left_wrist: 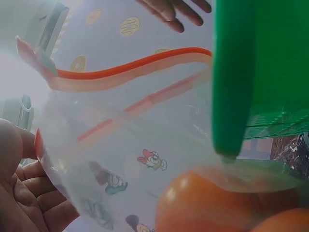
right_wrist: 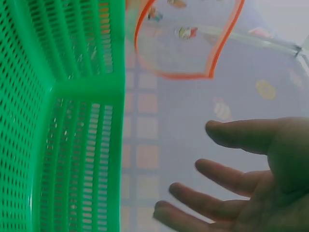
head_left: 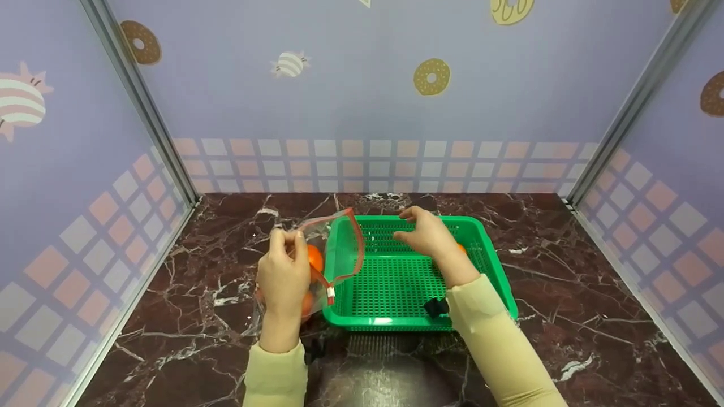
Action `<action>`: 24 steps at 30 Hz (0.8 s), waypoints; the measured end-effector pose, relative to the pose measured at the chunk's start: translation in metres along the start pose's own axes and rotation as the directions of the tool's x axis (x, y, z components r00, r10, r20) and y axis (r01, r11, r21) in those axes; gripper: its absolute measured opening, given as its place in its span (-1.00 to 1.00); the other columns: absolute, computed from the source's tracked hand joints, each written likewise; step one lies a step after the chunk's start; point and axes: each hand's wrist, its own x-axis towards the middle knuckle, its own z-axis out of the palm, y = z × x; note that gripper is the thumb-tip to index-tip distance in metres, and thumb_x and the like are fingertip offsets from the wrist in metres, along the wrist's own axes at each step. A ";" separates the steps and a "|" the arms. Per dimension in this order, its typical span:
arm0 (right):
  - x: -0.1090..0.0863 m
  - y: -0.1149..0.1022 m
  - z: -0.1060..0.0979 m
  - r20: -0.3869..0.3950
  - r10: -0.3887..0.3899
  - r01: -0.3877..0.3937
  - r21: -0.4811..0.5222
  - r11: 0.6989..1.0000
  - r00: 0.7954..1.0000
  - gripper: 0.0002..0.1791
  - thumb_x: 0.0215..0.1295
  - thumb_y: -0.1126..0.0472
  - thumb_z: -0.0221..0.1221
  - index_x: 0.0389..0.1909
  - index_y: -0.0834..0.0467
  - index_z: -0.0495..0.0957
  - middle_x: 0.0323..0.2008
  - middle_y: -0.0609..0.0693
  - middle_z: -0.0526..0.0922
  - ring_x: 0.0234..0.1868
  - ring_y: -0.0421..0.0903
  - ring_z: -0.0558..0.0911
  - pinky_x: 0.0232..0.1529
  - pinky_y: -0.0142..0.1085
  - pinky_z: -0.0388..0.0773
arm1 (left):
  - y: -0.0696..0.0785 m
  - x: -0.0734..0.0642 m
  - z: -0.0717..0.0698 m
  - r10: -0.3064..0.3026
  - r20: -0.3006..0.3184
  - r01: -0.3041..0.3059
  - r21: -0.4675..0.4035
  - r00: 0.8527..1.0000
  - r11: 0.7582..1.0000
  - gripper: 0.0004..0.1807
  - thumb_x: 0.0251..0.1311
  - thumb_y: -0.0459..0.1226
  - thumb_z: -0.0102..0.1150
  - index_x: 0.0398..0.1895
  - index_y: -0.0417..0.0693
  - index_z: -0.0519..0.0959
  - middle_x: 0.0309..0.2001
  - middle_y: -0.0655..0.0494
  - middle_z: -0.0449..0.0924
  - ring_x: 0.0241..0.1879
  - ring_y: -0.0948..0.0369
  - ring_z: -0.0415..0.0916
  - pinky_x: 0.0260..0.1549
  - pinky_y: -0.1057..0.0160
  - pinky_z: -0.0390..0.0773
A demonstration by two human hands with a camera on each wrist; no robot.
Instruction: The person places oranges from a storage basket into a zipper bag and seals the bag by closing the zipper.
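A: Holding what, and why?
B: From afar I see the left grip (head_left: 283,276) pinching the clear bag (head_left: 343,261), presumably to spread its mouth; the right grip (head_left: 427,234) hangs empty, fingers apart, over the green basket (head_left: 367,321).
A: Beyond?
B: Bagged oranges (head_left: 315,259), beside the basket; their weight likely steadies the bag.

At six o'clock I see a dark maroon, white-veined marble-look tabletop (head_left: 390,379). At twelve I face a flat lilac panel (head_left: 362,107), printed with a round tan doughnut (head_left: 421,83) at one and a striped white sweet (head_left: 291,64) at eleven. A straight grey metal post (head_left: 141,96) stands at ten.
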 end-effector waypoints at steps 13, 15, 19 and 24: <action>0.028 0.036 -0.020 0.071 0.156 -0.139 -0.196 0.971 0.985 -0.37 0.42 0.13 0.27 0.39 0.32 0.38 0.41 0.34 0.43 0.34 0.30 0.52 0.31 0.13 0.49 | 0.000 0.001 0.000 0.008 0.000 -0.008 0.006 1.000 1.000 -0.84 0.43 -0.28 0.18 -0.32 -0.16 0.51 -0.45 -0.11 0.75 -0.54 -0.05 0.69 -0.59 -0.05 0.56; 0.031 0.043 -0.020 0.066 0.165 -0.147 -0.224 0.964 0.984 -0.38 0.41 0.13 0.27 0.37 0.35 0.40 0.37 0.36 0.47 0.33 0.31 0.51 0.31 0.14 0.49 | 0.000 0.001 -0.001 0.005 0.002 -0.005 0.006 1.000 1.000 -0.84 0.43 -0.28 0.18 -0.32 -0.16 0.51 -0.47 -0.11 0.74 -0.58 -0.04 0.65 -0.63 -0.01 0.51; 0.036 0.055 -0.019 0.035 0.186 -0.169 -0.282 0.944 0.982 -0.41 0.35 0.14 0.30 0.28 0.40 0.46 0.28 0.38 0.54 0.30 0.35 0.52 0.33 0.18 0.45 | 0.001 0.001 -0.001 0.003 0.003 -0.003 0.008 1.000 1.000 -0.84 0.43 -0.28 0.19 -0.32 -0.16 0.51 -0.48 -0.10 0.73 -0.58 -0.03 0.64 -0.63 0.00 0.49; 0.041 0.065 -0.018 0.014 0.234 -0.212 -0.368 0.905 0.972 -0.44 0.27 0.15 0.33 0.16 0.45 0.53 0.24 0.40 0.57 0.30 0.39 0.51 0.44 0.28 0.27 | 0.000 0.000 -0.001 0.009 0.003 -0.009 0.011 1.000 1.000 -0.84 0.43 -0.27 0.18 -0.32 -0.16 0.52 -0.48 -0.10 0.73 -0.58 -0.03 0.65 -0.64 0.02 0.49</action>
